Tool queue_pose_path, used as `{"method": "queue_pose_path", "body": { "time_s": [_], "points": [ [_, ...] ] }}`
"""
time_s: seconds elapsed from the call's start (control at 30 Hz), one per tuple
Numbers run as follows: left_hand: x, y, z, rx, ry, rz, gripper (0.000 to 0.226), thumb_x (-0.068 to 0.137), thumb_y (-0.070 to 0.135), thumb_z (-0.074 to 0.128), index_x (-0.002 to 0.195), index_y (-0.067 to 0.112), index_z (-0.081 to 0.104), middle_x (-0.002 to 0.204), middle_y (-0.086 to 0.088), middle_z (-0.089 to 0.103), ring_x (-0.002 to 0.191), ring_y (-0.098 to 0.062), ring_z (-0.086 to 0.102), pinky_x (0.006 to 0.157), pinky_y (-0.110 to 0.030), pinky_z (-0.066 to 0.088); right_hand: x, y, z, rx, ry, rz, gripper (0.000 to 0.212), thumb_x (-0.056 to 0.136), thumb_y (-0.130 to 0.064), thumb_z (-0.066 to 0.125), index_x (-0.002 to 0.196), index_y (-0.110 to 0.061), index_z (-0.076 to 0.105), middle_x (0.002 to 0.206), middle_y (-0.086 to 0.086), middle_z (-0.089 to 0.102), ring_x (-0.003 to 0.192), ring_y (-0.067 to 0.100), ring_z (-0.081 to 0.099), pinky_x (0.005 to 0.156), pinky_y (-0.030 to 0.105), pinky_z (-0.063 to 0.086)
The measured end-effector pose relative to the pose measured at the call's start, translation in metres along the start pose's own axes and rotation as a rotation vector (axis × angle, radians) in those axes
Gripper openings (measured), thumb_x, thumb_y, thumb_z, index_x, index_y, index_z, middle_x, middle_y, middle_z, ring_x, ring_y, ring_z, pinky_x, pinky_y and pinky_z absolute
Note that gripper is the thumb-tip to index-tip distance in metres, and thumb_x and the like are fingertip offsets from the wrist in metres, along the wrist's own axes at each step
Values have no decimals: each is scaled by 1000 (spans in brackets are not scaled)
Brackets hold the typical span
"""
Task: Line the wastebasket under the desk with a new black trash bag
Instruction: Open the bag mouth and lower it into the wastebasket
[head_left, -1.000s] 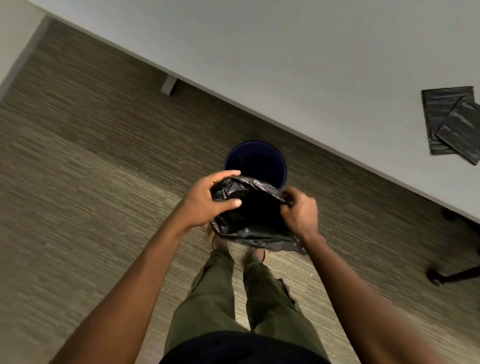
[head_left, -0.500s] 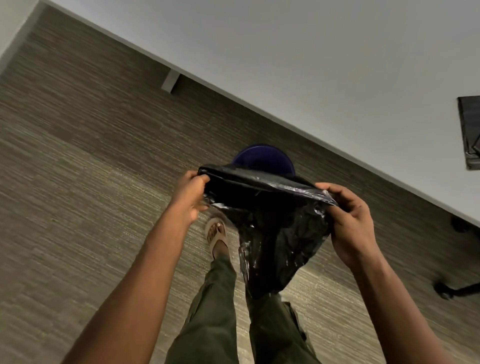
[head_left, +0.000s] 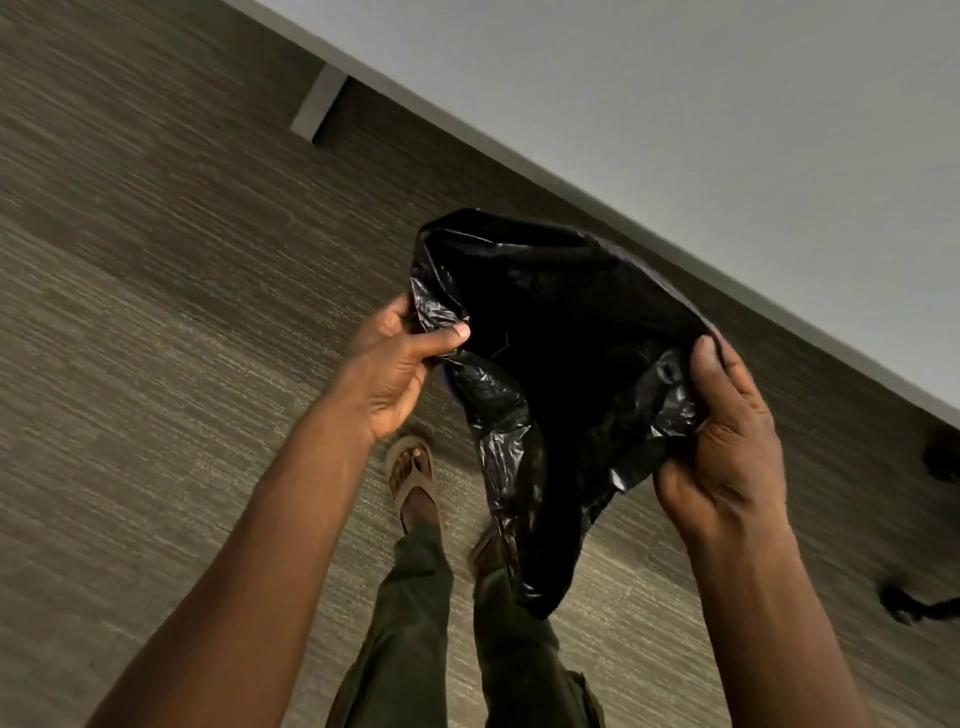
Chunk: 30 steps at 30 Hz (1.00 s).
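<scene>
Ok, we have trash bag (head_left: 561, 364) mid-frame: left hand (head_left: 387, 371), right hand (head_left: 722, 457) each pinching rim. Film thin, limp, slippery, so we'd grip at hem. Wastebasket hidden.

Striped brown carpet (head_left: 156, 312) runs under a pale desktop (head_left: 727, 130).

The person wears olive-green trousers (head_left: 415, 639), tan open-toed sandals (head_left: 413, 480), and has 2 bare, sleeveless forearms.

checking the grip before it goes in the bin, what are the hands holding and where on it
Both hands hold the black trash bag by its open rim: the left hand pinches the left edge, the right hand grips the right edge. The bag's closed end hangs free below.
</scene>
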<state>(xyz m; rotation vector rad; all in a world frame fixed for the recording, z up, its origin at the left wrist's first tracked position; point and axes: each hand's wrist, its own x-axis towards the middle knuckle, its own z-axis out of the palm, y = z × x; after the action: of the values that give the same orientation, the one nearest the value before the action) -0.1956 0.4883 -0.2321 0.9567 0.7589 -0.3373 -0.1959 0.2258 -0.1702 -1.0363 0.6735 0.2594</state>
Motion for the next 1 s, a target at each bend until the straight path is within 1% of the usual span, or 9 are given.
{"method": "queue_pose_path", "body": {
  "time_s": [0.07,0.2,0.33,0.4,0.53,0.7,0.77,0.87,1.0],
  "points": [
    [14,-11,-6,49,27,3,42,79,-10,76,114,13,71,106,-1,84,105,-12,78,88,-20,59,11,9,-3,-62,-18,-25,46,89,-36,78,130,-15,72,132,12,73,123,27,70,97,43,59],
    [42,-42,-19,197,153,-50,27,78,-4,83,99,14,77,97,-1,85,101,-14,78,102,-26,53,37,39,-14,-254,100,-50,23,99,-38,67,103,-20,81,108,4,79,98,15,74,84,31,59],
    [73,-84,-36,363,255,-146,19,85,6,83,100,15,77,102,-3,80,98,-13,71,92,-23,51,66,80,-32,-348,228,-22,35,103,-29,62,73,-25,79,82,-5,74,81,8,68,83,34,51],
    [87,-105,-46,423,283,-179,14,93,13,77,102,22,73,110,-3,77,105,-18,70,95,-31,53,80,101,-44,-369,256,29,38,104,-25,61,68,-23,77,80,-2,73,82,13,66,83,39,49],
    [109,-136,-67,304,294,-295,22,102,18,66,124,20,65,131,-5,68,123,-26,62,101,-44,55,104,128,-60,-397,316,164,22,106,-21,58,97,-21,78,95,-1,82,102,21,73,86,38,55],
    [132,-148,-82,-85,305,-348,49,101,3,63,147,4,48,147,-19,56,135,-38,54,85,-44,58,144,131,-65,-334,379,240,19,103,-21,60,111,-18,77,105,1,81,102,22,74,74,32,55],
    [145,-144,-83,-149,297,-349,34,100,-5,59,133,2,56,129,-15,66,128,-31,61,79,-38,58,172,130,-64,-364,425,310,23,104,-19,57,119,-13,73,117,9,77,98,25,70,70,32,55],
    [167,-131,-85,-128,236,-341,18,100,-7,54,104,7,64,95,-8,73,79,-13,77,61,-26,60,218,126,-67,-404,481,327,42,108,-14,46,147,1,51,151,22,56,76,17,59,63,25,53],
    [193,-111,-92,-12,104,-297,22,87,14,60,85,11,82,81,-6,81,71,-21,78,61,-26,63,269,125,-68,-410,551,239,39,105,-25,50,135,-5,64,134,20,68,110,33,69,97,34,55]
  ]
}}
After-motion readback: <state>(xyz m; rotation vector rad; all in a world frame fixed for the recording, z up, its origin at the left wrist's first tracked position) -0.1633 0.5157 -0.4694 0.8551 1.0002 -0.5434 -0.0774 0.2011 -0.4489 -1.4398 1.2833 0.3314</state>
